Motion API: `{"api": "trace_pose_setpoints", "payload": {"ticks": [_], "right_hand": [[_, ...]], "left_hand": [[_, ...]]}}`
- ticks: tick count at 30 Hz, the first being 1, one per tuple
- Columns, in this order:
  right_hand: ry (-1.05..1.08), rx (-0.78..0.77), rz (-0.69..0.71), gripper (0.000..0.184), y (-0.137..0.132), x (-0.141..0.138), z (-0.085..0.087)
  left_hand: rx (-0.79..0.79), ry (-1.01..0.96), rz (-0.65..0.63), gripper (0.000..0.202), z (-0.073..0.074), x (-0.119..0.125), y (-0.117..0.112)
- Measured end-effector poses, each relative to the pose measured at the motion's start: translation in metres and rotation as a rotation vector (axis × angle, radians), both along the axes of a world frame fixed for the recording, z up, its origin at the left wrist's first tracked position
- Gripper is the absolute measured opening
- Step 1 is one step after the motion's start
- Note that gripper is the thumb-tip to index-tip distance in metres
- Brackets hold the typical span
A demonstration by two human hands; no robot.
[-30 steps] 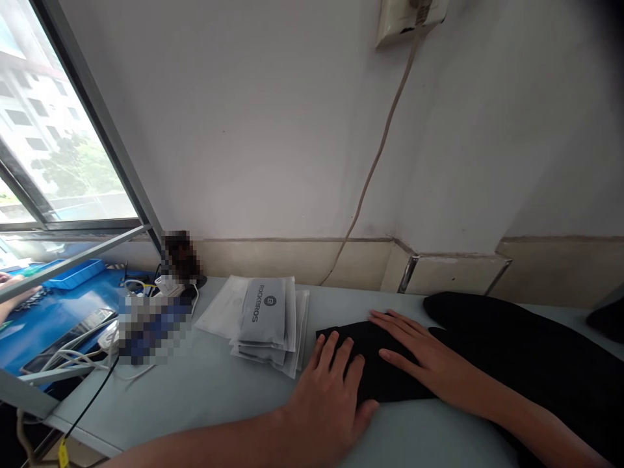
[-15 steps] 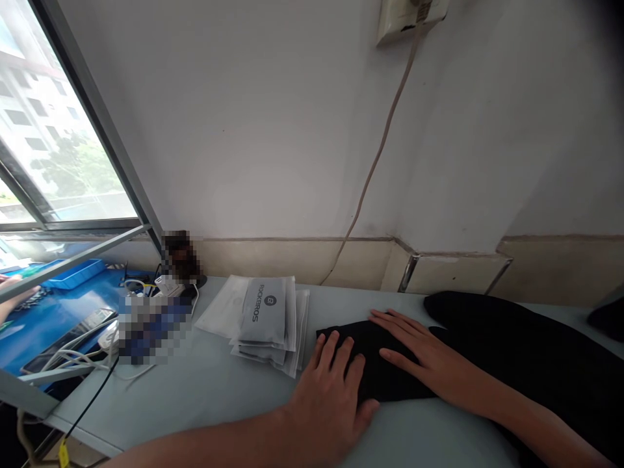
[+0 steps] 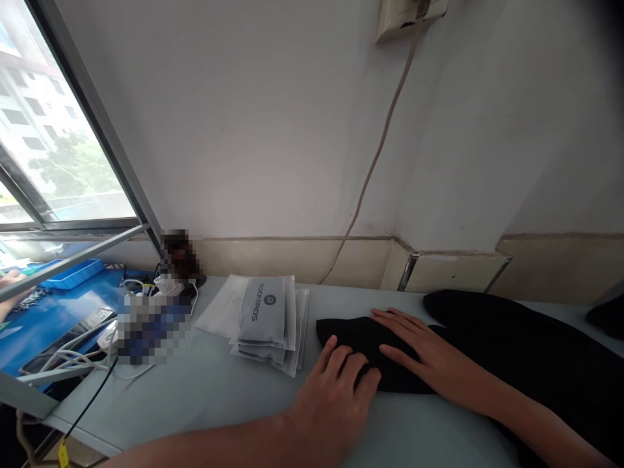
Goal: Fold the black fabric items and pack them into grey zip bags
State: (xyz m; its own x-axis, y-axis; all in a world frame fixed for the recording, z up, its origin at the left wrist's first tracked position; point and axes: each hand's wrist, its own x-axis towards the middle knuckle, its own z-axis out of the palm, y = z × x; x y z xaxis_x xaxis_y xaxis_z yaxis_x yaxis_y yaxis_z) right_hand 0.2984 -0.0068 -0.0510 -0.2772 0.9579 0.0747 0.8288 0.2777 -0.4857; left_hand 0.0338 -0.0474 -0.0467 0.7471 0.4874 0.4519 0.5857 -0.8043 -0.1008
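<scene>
A folded piece of black cloth [image 3: 351, 329] lies on the grey-green table, under both of my hands. My left hand [image 3: 336, 390] rests on its near left part, fingers bent and apart, thumb close to the index finger. Flat on the cloth's right part is my right hand [image 3: 409, 341], its fingers stretched out and its thumb spread. Just left of the cloth sits a stack of frosted plastic bags [image 3: 266, 312], the top one holding a grey pack printed ROCKBROS. The cloth's underside is hidden.
More black fabric [image 3: 517, 338] is heaped at the right. White cables [image 3: 73, 356] and a blurred item lie at the left, by a metal frame [image 3: 78, 257]. Beyond it, another person's hand [image 3: 10, 286] is near a blue tray [image 3: 73, 273]. A wall cord [image 3: 375, 156] hangs behind.
My left hand's fingers have bent more, and its thumb has moved up onto the cloth. The cloth's left end and near edge have shifted slightly away from me. My right hand stays nearly still.
</scene>
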Motion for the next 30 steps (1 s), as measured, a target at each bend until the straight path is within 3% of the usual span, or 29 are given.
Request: {"api": "trace_pose_setpoints", "payload": {"ticks": [5,11,19,23,27,30], "right_hand": [[0.028,0.074,-0.048,0.063,0.002,0.001,0.000],[0.026,0.119,-0.117,0.056,-0.001,-0.003,0.015],[0.000,-0.069,-0.239,0.051,-0.008,-0.011,0.017],[0.029,-0.108,-0.182,0.049,-0.008,-0.014,0.017],[0.155,-0.096,-0.129,0.041,-0.010,-0.014,0.021],[0.371,-0.250,-0.117,0.040,-0.012,-0.015,0.028]], "left_hand": [[0.001,0.006,0.013,0.032,0.002,0.001,-0.001],[-0.016,0.023,0.116,0.034,0.010,0.000,-0.004],[-0.030,0.021,0.092,0.038,0.006,-0.002,-0.004],[-0.092,0.008,0.043,0.037,0.009,-0.001,-0.003],[-0.116,-0.003,0.027,0.036,0.011,0.000,-0.005],[-0.130,0.005,0.020,0.036,0.011,-0.001,-0.005]]}}
